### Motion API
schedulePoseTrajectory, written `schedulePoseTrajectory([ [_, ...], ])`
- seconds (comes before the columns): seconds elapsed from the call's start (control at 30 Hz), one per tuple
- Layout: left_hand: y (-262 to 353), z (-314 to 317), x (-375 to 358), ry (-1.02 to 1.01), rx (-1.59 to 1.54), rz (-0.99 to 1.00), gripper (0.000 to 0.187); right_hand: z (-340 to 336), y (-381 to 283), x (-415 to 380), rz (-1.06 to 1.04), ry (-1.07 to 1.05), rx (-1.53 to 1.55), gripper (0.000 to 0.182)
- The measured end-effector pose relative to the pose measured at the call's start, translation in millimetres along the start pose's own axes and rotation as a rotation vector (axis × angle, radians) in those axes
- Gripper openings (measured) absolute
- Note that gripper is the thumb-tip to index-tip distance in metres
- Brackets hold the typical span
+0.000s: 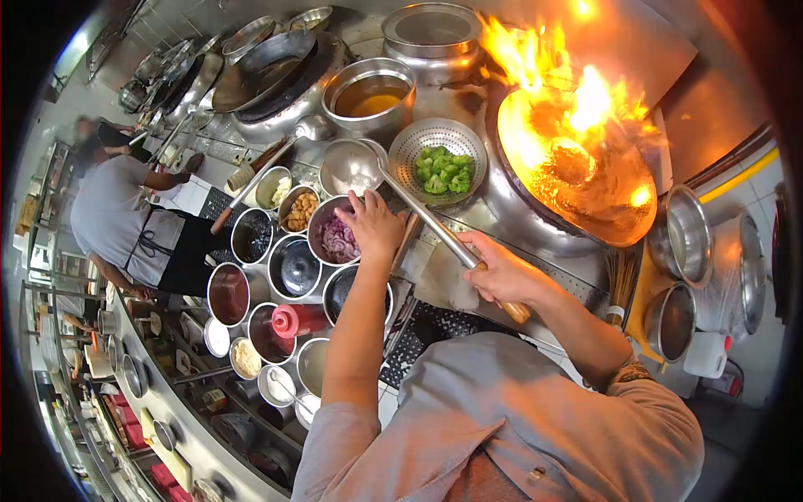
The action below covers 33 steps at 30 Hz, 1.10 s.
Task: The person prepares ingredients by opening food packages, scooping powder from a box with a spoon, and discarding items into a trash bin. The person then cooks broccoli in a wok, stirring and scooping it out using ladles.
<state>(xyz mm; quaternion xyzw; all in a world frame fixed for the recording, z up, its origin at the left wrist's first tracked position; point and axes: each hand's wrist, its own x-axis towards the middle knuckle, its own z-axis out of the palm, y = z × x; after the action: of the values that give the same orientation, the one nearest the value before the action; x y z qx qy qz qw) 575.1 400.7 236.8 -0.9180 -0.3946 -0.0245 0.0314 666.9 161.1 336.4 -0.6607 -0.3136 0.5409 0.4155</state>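
My left hand [374,224] is over a metal pot of chopped red onion [338,242], its fingers stretched apart and their tips at the onion. Whether any onion is between them I cannot make out. My right hand [507,269] is wrapped round the handle of a long ladle [428,216] near its wooden end. The ladle's bowl lies up and to the left, beside a perforated metal strainer [404,155] that holds green broccoli [443,171]. On the right, a wok [615,213] has tall flames [590,100] rising from inside it.
Several pots of ingredients stand at the left, with a red squeeze bottle [299,320] among them. A pot of amber liquid [370,99] is behind the strainer. Steel bowls [687,237] and a bamboo brush [617,289] are at the right. Another person [130,213] stands far left.
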Motion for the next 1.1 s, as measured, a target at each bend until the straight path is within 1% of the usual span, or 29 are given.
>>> schedulePoseTrajectory([
  [0.07, 1, 3, -2, 0.022, 0.015, 0.003, 0.082, 3, 4, 2, -0.021, 0.006, 0.016, 0.062],
  [0.13, 1, 5, -2, 0.002, 0.006, 0.002, 0.082, 9, 10, 15, -0.064, 0.018, 0.011, 0.062],
  [0.23, -1, 4, 0, 0.008, 0.014, 0.005, 0.084, 3, 0, 3, -0.011, -0.009, 0.091, 0.062],
  [0.33, 1, 4, -3, -0.002, 0.016, 0.001, 0.085, 10, 5, 10, 0.01, 0.022, 0.013, 0.062],
  [0.43, -1, 3, 0, -0.001, 0.007, 0.014, 0.085, 3, -5, 6, 0.037, -0.048, 0.094, 0.062],
  [0.5, -1, -2, 1, -0.026, -0.008, 0.008, 0.085, 6, 7, 12, 0.002, -0.033, 0.138, 0.061],
  [0.6, -2, -9, -8, 0.024, -0.082, 0.043, 0.084, 9, 17, 17, 0.0, -0.015, 0.155, 0.06],
  [0.67, -2, -34, -26, 0.039, -0.163, 0.085, 0.08, 2, 1, 7, 0.025, -0.047, 0.165, 0.06],
  [0.77, -5, -70, -65, -0.078, -0.27, 0.128, 0.076, 6, -6, 5, 0.041, -0.009, 0.123, 0.059],
  [0.8, -5, -81, -78, -0.082, -0.339, 0.128, 0.073, 5, -3, 6, 0.037, -0.02, 0.147, 0.059],
  [0.87, -12, -89, -102, -0.082, -0.424, 0.122, 0.071, 1, 3, 11, 0.024, -0.042, 0.197, 0.06],
  [0.97, -20, -100, -132, -0.1, -0.538, 0.092, 0.067, 4, -8, 5, 0.04, -0.016, 0.155, 0.062],
  [1.1, -20, -105, -159, -0.143, -0.672, 0.077, 0.064, 4, -6, 12, 0.047, -0.057, 0.173, 0.061],
])
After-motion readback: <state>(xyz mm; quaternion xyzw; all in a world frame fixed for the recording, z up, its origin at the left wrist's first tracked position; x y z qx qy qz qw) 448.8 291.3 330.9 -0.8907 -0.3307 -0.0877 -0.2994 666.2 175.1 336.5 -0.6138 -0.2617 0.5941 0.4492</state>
